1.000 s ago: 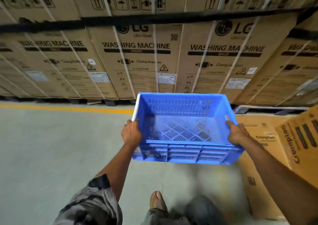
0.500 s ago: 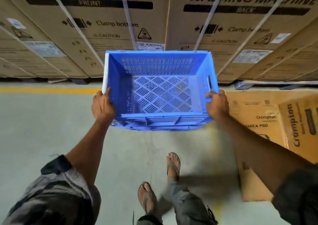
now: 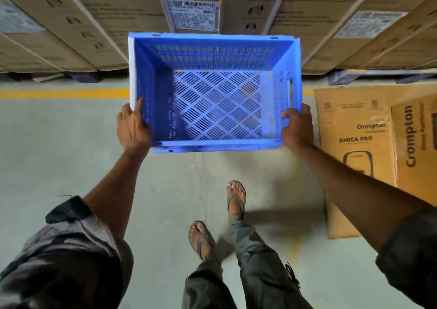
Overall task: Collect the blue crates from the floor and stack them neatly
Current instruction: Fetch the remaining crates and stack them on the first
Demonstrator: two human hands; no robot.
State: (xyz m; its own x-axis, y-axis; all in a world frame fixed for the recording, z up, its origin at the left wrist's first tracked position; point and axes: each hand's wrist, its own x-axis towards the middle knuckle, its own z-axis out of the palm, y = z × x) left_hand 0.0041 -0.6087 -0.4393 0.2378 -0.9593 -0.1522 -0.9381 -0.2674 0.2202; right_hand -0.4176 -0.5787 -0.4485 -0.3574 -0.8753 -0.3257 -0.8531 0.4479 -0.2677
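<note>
Blue crate (image 3: 214, 91) is up off the floor in front of me, empty, open side up, w/ its far rim close to the big cardboard cartons (image 3: 99, 22). My left hand (image 3: 132, 126) is wrapped shut on the near-left corner and right hand (image 3: 296, 127) closed on the near-right corner, fingers hooked over the rim. Crompton boxes (image 3: 354, 143) sit on the concrete floor (image 3: 59, 143) just to the right, my sandalled feet (image 3: 234, 198) below.
</note>
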